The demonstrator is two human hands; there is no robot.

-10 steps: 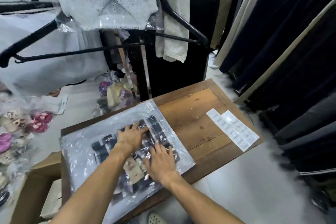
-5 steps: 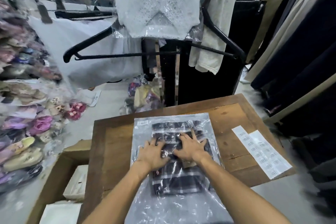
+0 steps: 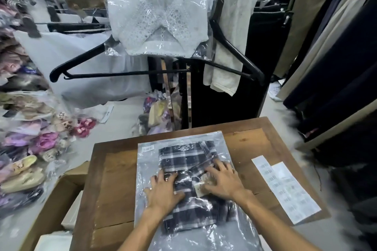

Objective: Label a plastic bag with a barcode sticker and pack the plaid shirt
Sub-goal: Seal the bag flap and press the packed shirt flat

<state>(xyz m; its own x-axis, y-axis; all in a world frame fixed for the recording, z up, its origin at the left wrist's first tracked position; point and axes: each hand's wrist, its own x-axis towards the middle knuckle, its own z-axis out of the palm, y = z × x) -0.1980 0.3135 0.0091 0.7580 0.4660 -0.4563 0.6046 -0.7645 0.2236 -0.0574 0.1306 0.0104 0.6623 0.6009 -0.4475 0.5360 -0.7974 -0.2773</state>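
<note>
A clear plastic bag (image 3: pixel 146 161) lies flat on the wooden table (image 3: pixel 114 179) with the folded dark plaid shirt (image 3: pixel 183 157) inside it. A small barcode sticker (image 3: pixel 148 148) sits at the bag's far left corner. My left hand (image 3: pixel 163 191) and my right hand (image 3: pixel 223 181) press flat on the bag over the shirt, fingers spread, holding nothing. A tan paper tag (image 3: pixel 199 188) shows through the plastic between my hands.
Sheets of barcode stickers (image 3: pixel 285 187) lie on the table's right side. An open cardboard box (image 3: pixel 59 195) stands left of the table. A bagged white garment (image 3: pixel 159 16) on a black hanger hangs ahead. Clothes racks crowd the right; bagged shoes (image 3: pixel 24 149) pile up at left.
The bag with the shirt has been turned from slanted to straight in front of me. My hands have slid apart over the shirt, pressing the plastic flat.
</note>
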